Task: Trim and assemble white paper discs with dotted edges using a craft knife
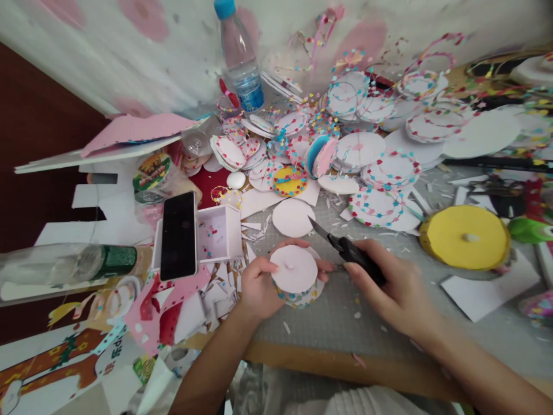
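My left hand (259, 288) grips a small round piece, a white card disc (294, 268) with a raised bump on top and blue and yellow trim under its rim. In my right hand (400, 294) is a utility knife (363, 259) with a black handle, its dark pointed blade aimed up and left. The blade tip is close to a loose white disc (294, 218) lying on the grey cutting mat (337, 328). Something thin and dark shows between my left fingertips and right thumb; I cannot make it out.
Many paper discs with coloured trim (380, 206) crowd the back. A yellow round box (464, 237) sits right. At left are a phone (178, 236) on a white box (233, 236), a lying bottle (64, 265) and paper scraps (218, 288). A water bottle (242, 63) stands behind.
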Tool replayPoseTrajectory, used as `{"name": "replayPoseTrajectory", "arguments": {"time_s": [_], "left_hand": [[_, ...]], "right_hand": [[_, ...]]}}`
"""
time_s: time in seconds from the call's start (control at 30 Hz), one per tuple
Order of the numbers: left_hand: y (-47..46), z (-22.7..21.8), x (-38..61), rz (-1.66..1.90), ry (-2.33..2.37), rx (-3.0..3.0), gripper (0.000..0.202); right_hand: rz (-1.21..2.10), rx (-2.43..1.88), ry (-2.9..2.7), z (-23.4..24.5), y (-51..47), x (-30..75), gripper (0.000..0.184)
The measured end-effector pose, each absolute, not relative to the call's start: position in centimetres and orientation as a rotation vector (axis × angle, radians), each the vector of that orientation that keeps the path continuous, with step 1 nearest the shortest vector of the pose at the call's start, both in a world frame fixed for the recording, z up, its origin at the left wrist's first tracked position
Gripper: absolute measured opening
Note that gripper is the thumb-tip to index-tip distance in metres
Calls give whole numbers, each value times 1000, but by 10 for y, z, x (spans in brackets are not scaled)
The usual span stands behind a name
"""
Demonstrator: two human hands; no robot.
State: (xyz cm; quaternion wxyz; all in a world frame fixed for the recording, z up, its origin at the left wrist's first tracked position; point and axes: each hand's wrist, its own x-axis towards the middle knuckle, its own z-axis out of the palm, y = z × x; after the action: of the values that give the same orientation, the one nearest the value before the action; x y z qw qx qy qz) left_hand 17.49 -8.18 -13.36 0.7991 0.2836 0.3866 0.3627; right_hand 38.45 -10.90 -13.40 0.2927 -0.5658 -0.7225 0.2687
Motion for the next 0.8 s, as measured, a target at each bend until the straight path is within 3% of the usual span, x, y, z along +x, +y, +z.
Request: {"name": "replayPoseTrajectory", "arguments": {"time_s": [0.37, 0.8], "left_hand": [[-83, -130, 173, 740, 759, 728, 52], [-107, -107, 144, 605, 1129, 2203, 44]], "right_hand": [[819, -1572, -1877, -132, -109, 381, 22], [1128, -1608, -1650, -122, -124, 390, 29]]}}
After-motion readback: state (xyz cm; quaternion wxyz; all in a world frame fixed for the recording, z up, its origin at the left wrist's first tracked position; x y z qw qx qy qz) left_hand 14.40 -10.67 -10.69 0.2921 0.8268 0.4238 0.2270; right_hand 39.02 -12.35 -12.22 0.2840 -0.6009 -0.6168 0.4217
